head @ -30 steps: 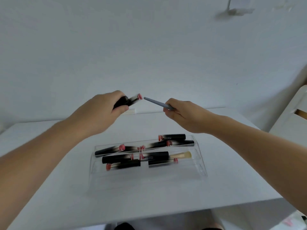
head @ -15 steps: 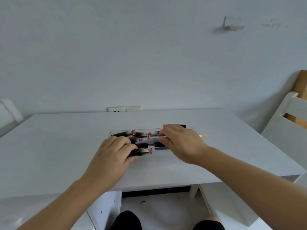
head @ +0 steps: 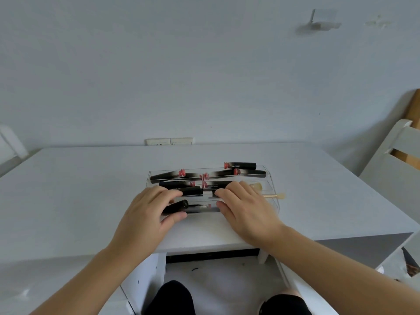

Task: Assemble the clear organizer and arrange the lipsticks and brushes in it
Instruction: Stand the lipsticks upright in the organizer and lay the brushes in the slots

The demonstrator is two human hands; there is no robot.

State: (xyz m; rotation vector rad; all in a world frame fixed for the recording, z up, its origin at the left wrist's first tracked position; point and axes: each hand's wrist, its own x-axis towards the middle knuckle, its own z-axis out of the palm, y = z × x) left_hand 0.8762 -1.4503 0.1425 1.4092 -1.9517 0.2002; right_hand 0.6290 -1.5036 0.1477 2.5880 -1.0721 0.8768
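A clear organizer sat on the white counter, near the front edge and about midway along it. It was stepped in tiers, each holding black lipsticks lying lengthwise, several with pink ends showing. One lipstick lay on the rear rim of the organizer toward its right end, and a longer row of them ran along the back tier below it.

The left hand lay over the front left part of the organizer. Its grip was closed around a black lipstick tube, thumb below and fingers above, with the tube's round end pointing right over the lowest tier. The right hand lay over the front right part, fingers fairly straight and resting on the things in the middle tier; whether its grip held anything beneath the fingers could not be told. A brush with a pale handle stuck out past the right wall of the organizer, just beyond the right hand, and a second pale brush tip showed behind the knuckles.

A wall socket sat at the back edge of the counter. A white chair stood off the right edge.
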